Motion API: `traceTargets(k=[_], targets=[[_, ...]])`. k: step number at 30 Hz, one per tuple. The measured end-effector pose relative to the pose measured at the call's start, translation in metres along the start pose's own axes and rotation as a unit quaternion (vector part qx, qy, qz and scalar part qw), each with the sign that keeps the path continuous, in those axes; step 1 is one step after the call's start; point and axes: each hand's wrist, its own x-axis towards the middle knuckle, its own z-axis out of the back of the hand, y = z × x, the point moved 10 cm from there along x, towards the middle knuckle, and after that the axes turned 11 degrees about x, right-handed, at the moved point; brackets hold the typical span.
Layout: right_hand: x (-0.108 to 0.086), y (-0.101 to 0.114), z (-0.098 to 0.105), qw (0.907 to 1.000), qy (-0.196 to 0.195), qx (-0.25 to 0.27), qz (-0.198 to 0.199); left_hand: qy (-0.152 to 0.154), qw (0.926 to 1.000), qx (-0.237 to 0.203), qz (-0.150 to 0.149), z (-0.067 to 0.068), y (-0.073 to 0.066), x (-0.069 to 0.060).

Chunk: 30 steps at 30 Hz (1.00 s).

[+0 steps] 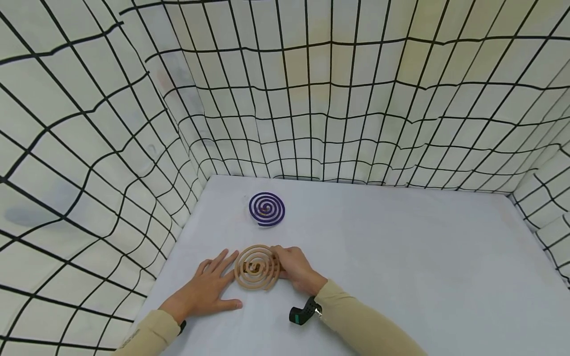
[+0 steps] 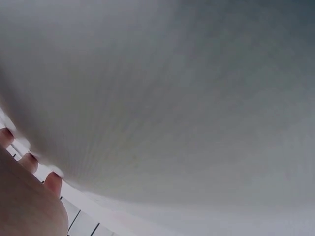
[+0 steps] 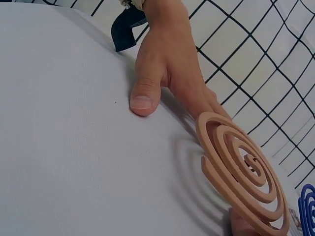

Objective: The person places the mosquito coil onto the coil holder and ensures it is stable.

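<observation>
A tan mosquito coil (image 1: 258,271) is pinched at its right edge by my right hand (image 1: 295,267). In the right wrist view the tan coil (image 3: 236,169) stands tilted above the white surface, casting a shadow; a fingertip (image 3: 242,225) of the right hand shows under its lower end. A small brown-gold patch shows at the coil's centre in the head view. My left hand (image 1: 207,286) rests on the surface with fingers spread, close by the coil's left edge; I cannot tell whether it touches. The left wrist view shows only part of that hand (image 2: 32,206).
A dark purple-blue coil (image 1: 267,209) lies flat farther back on the white table (image 1: 378,257). Black-gridded white netting (image 1: 329,99) rises around the back and sides. A black wrist device (image 1: 303,312) sits at the right cuff.
</observation>
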Motion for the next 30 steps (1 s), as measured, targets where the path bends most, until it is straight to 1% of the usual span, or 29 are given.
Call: traceTargets(k=[4, 13, 20, 23, 26, 30], targets=[[0.000, 0.000, 0.005, 0.9998, 0.007, 0.018, -0.009, -0.002, 1.0000, 0.006, -0.001, 0.002, 0.000, 0.000], [-0.003, 0.000, 0.017, 0.9992, 0.012, 0.032, -0.018, -0.012, 0.9999, 0.010, -0.001, 0.002, -0.001, 0.001], [-0.007, 0.002, 0.030, 0.9998, 0.003, 0.006, -0.021, -0.012, 0.9999, 0.003, 0.000, 0.004, 0.000, -0.002], [-0.008, 0.005, 0.035, 0.9998, 0.006, -0.001, -0.019, -0.024, 0.9997, 0.011, -0.002, 0.009, 0.000, -0.003], [-0.010, 0.008, 0.041, 0.9998, 0.005, -0.005, -0.017, -0.032, 0.9993, 0.016, -0.008, 0.012, -0.001, -0.001], [-0.014, 0.010, 0.048, 0.9997, 0.008, -0.008, -0.020, -0.024, 0.9996, 0.013, -0.008, 0.009, -0.001, 0.002]])
